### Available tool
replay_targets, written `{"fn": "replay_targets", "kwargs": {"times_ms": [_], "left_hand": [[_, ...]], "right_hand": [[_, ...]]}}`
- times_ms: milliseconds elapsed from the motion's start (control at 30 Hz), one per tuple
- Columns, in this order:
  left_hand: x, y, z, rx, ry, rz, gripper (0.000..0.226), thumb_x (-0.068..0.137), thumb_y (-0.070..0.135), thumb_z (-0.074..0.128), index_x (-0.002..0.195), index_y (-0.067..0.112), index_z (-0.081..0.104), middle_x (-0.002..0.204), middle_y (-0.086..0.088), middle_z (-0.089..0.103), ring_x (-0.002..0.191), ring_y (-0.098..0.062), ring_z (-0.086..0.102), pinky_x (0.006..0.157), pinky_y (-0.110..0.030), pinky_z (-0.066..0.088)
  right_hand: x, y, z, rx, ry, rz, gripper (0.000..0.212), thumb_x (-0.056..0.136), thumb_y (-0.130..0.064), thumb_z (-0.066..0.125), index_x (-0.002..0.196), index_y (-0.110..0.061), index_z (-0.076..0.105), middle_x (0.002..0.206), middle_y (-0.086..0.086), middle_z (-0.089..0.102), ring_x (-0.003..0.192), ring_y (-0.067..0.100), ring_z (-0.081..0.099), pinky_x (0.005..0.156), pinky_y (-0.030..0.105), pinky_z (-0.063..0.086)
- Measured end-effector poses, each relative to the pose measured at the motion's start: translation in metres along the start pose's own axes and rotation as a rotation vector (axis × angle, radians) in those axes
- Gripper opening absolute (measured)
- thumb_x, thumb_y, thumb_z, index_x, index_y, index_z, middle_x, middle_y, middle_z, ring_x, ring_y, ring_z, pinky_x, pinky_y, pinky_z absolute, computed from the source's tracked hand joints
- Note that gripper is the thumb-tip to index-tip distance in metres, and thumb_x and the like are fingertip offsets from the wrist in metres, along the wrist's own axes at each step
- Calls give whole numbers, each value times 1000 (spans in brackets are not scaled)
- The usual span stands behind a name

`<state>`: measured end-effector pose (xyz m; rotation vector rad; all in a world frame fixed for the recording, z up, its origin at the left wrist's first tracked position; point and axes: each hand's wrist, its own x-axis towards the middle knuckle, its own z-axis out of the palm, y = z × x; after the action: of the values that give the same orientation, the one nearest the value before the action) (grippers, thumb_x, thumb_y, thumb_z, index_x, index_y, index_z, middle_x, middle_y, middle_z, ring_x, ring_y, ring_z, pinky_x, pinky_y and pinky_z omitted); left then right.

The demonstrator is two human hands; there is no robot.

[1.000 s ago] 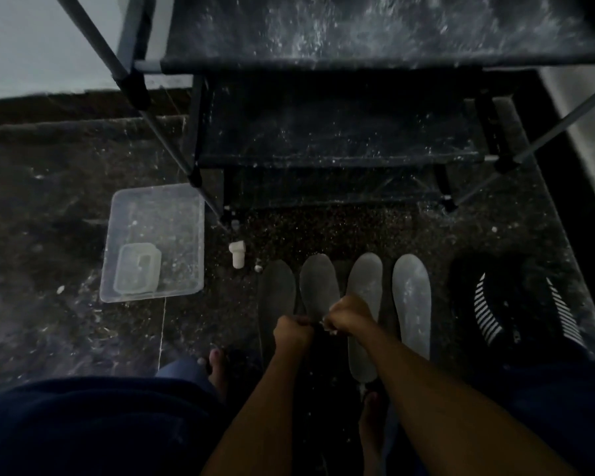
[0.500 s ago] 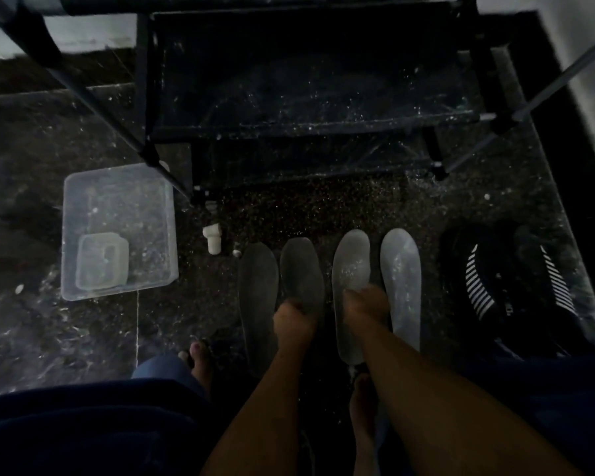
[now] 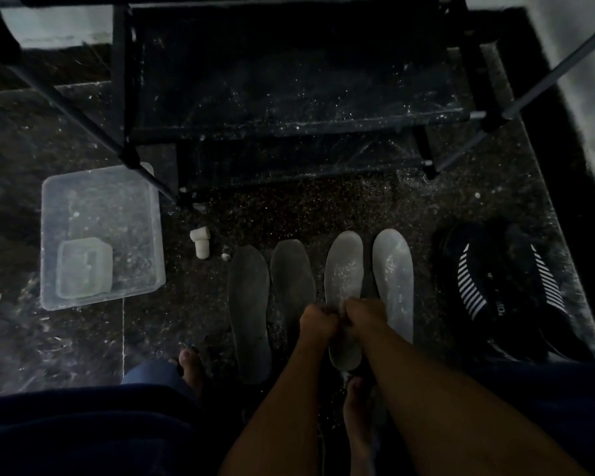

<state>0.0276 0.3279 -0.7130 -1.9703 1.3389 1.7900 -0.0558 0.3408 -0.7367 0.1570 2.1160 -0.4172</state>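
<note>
Since half a second ago our hands have closed together, left hand (image 3: 318, 322) and right hand (image 3: 364, 316) both curled, pinching a small pale piece (image 3: 341, 305) directly over the pale insole (image 3: 344, 269), which runs lengthwise toward the rack (image 3: 289, 97), nearer our right.

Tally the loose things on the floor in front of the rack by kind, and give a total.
Dark grey insoles: 2
Light grey insoles: 2
Striped black shoes: 2
Clear plastic containers: 2
White plastic fitting: 1
Total: 9
</note>
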Motion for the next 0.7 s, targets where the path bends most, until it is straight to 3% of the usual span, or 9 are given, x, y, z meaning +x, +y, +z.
{"fn": "replay_targets", "kwargs": {"times_ms": [100,167,267,333,367,433,500,600,700], "left_hand": [[-5,4,-7,23,41,24,28,88,12,56,108,-2,67,101,-14,67,95,-22,62,83,-29,48],[-13,9,-14,34,69,48,27,88,10,54,108,-3,67,96,-14,64,91,-20,59,81,-28,47],[-31,17,-32,43,92,87,25,88,10,54,105,-2,68,99,-15,65,90,-20,59,72,-23,42],[-46,22,-48,33,114,111,18,87,12,56,94,4,71,94,-10,67,89,-20,59,69,-21,40],[-55,24,-57,27,137,126,15,87,13,56,81,8,70,85,-6,66,87,-20,59,68,-21,41],[-72,31,-74,10,208,153,26,87,12,54,61,15,56,66,1,55,78,-19,55,67,-26,43],[-94,40,-90,-11,281,188,27,89,11,49,63,10,56,68,-1,55,76,-19,55,67,-28,45],[-131,54,-115,-107,345,244,19,89,14,49,76,7,61,86,-17,67,80,-30,65,71,-34,55],[-174,69,-140,-164,325,307,24,92,13,49,68,11,55,81,-18,63,67,-28,63,64,-36,56]], "right_hand": [[-5,-3,-5,16,-32,-5,27,77,-6,59,101,7,61,101,21,64,81,31,61,66,31,50],[-16,-10,-10,-28,-81,-18,11,77,-6,58,81,3,58,95,20,61,67,28,56,54,30,46],[-37,-25,-18,-106,-145,-79,21,78,-9,60,97,-1,60,95,16,61,72,26,58,43,23,40],[-58,-39,-26,-150,-193,-131,12,79,-9,59,91,-8,60,78,9,59,61,22,57,36,18,38],[-71,-46,-29,-179,-219,-153,2,79,-8,59,81,-8,59,73,8,58,59,21,57,38,20,42],[-91,-57,-35,-166,-258,-206,6,74,-2,62,69,-4,61,75,15,66,68,27,65,60,35,58],[-114,-67,-41,-72,-308,-276,5,69,6,63,73,4,64,75,23,68,72,33,67,75,48,57],[-160,-81,-58,-5,-392,-404,6,70,9,64,76,7,64,68,19,63,57,27,61,58,34,56],[-212,-92,-87,65,-470,-481,9,74,15,58,75,7,61,78,16,60,64,21,60,43,22,52]]}}
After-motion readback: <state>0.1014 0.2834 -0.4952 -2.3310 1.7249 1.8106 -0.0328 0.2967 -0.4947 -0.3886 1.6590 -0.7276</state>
